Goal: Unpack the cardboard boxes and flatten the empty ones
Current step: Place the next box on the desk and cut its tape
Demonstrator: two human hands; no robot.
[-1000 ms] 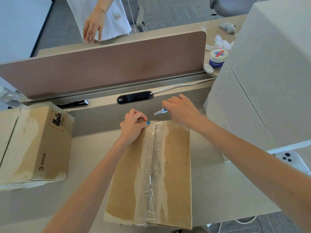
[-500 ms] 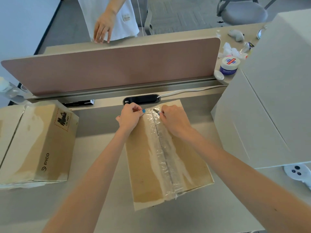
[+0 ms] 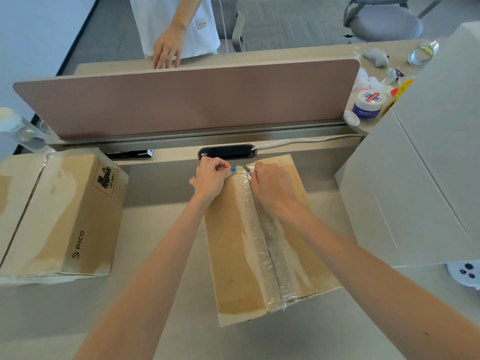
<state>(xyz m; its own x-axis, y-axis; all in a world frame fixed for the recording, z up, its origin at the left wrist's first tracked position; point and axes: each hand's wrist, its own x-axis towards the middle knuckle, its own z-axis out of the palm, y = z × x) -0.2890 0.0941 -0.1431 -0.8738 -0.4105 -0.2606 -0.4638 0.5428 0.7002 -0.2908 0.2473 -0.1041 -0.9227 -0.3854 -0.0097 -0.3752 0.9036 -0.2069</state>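
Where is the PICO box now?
In the head view, the PICO box sits on the left side of the desk, apart from the taped box at centre.

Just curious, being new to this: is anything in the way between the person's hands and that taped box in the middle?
Nothing visible. The left hand and right hand both touch the taped box at its far end, fingers curled at the clear tape on its seam.
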